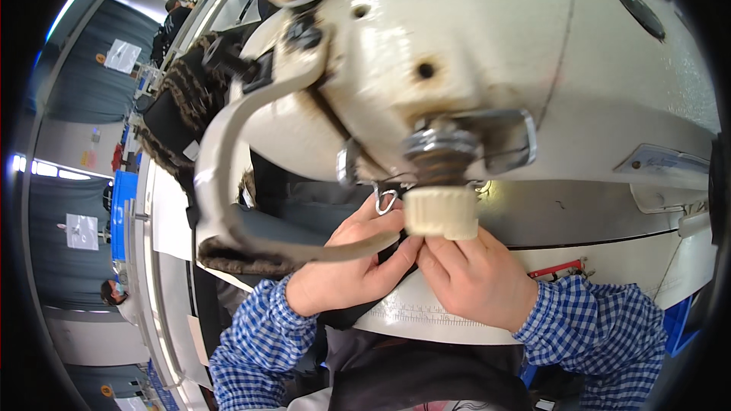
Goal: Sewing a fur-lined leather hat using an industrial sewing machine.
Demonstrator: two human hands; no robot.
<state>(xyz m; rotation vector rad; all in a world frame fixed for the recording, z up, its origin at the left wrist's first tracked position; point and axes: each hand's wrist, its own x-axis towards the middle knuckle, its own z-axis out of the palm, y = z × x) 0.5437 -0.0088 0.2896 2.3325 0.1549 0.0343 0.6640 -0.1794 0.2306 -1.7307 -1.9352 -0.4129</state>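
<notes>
Beyond the fingers (449,259), the machine (487,46) has glossy cream paint with rusty brown staining around a hole. Right over them, the knob (442,211) looks like ribbed, matt plastic; the discs (442,141) behind it are shiny metal. Left of the fingers lies smooth, matt dark cloth (293,221), and farther out rough, tufted fur (179,99). To their right, the plate (533,209) is satin-sheened metal. Below them, the tabletop (415,297) is smooth and glossy, the sleeves (259,342) matt woven cloth.

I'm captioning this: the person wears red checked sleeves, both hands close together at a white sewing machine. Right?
Not red: the head view shows checked sleeves in blue and white. The left hand and right hand are close together at the white sewing machine, as stated.
</notes>
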